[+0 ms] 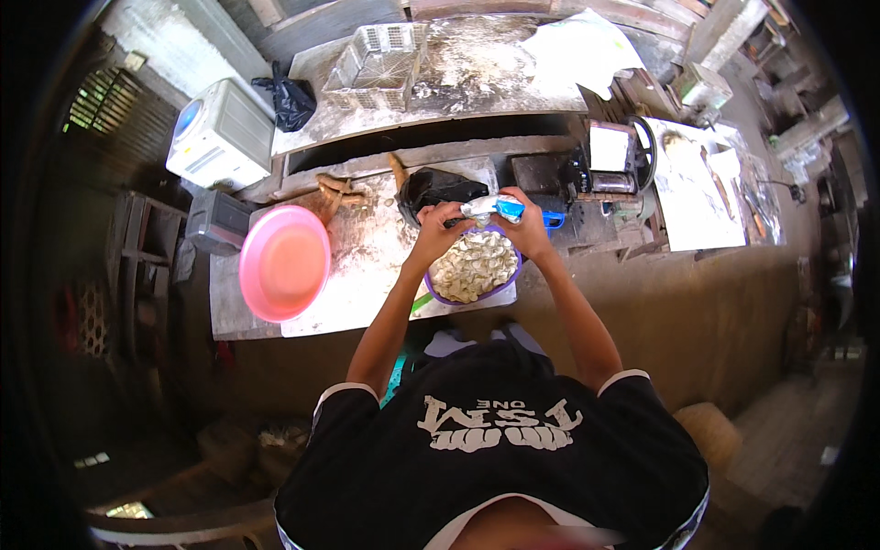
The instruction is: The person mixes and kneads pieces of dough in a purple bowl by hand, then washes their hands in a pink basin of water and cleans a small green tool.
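Both my hands are up at a small blue and white plastic packet (507,210), which sits over the far rim of a purple basin (442,296). My left hand (441,225) pinches the packet's white end, and my right hand (525,226) grips its blue end. Thin pale slices (472,267), piled high, fill the basin below. A black plastic bag (440,190) lies just behind my left hand. Close to the basin's left side, a green strip (422,302) shows on the white tabletop. What the packet holds cannot be made out.
A pink basin (321,284) stands to the left, with brown roots (341,190) behind it. A grey container (217,220) and white appliance (220,137) are further left. On the far table rests a wire-like crate (367,96). A machine with a wheel (644,151) stands right.
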`<state>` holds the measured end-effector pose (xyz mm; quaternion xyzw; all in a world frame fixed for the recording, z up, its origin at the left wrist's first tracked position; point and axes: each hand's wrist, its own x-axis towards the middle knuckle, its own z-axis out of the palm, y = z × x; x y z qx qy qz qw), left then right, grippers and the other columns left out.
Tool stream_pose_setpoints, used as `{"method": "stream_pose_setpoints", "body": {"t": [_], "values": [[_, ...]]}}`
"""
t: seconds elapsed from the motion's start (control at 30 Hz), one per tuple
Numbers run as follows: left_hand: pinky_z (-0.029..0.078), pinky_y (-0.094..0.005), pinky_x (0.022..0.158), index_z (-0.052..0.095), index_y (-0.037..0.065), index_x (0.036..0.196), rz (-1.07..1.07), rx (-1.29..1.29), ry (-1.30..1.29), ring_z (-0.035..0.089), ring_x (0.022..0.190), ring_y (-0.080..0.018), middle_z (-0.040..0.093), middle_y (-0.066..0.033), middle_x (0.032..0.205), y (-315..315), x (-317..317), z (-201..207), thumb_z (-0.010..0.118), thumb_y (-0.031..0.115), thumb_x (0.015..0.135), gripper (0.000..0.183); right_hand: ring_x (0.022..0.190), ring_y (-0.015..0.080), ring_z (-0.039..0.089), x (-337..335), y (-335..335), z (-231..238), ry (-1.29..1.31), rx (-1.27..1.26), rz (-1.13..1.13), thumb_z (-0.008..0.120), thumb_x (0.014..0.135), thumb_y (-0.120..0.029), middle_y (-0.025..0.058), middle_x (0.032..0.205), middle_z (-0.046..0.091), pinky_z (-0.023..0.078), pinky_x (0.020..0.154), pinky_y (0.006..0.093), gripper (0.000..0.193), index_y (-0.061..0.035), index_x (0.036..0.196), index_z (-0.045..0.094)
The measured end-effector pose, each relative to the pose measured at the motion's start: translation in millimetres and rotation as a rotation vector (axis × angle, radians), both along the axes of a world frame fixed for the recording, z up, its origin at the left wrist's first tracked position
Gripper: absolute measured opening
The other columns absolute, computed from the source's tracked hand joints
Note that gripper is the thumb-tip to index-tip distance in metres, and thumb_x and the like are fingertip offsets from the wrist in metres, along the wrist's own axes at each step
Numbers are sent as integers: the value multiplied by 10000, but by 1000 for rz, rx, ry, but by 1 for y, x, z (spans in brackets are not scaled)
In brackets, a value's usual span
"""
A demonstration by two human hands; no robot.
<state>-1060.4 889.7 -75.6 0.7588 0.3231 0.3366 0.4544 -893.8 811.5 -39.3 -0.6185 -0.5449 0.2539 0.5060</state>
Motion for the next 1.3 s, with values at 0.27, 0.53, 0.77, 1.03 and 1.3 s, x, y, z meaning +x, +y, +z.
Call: {"method": "stream_pose_setpoints", "body": {"t": [0.27,0.53,0.77,1.03,1.3], "values": [[190,-332,815,593,109,859,224,-51,37,488,782,-108,602,31,700,-55,39,-6,694,207,669,236,705,109,528,46,-27,-1,77,52,237,652,669,-11,98,769,579,431,646,248,293,-2,914,491],[210,-342,822,594,104,844,574,-25,206,521,729,-118,602,11,678,-132,117,-5,708,198,650,244,809,252,601,123,-55,-15,-17,34,477,641,638,31,149,802,588,448,670,293,329,-13,925,485],[294,-278,772,555,30,937,843,-140,-63,500,632,-111,576,-1,684,-184,139,-14,726,203,629,393,748,195,589,137,-88,-12,61,44,623,673,636,-8,125,783,584,448,655,267,357,-20,929,470],[398,-261,729,506,5,1019,689,-80,29,535,776,-94,604,-38,820,-209,126,8,716,147,664,437,719,104,522,126,-109,-10,106,52,561,693,624,-14,61,755,557,440,641,248,341,-19,897,489],[181,-356,821,520,112,968,705,-67,9,515,791,-122,602,10,767,-225,125,0,706,199,654,375,746,89,520,139,-107,10,151,-515,798,742,633,-105,32,799,554,436,647,236,372,-41,912,503]]}}
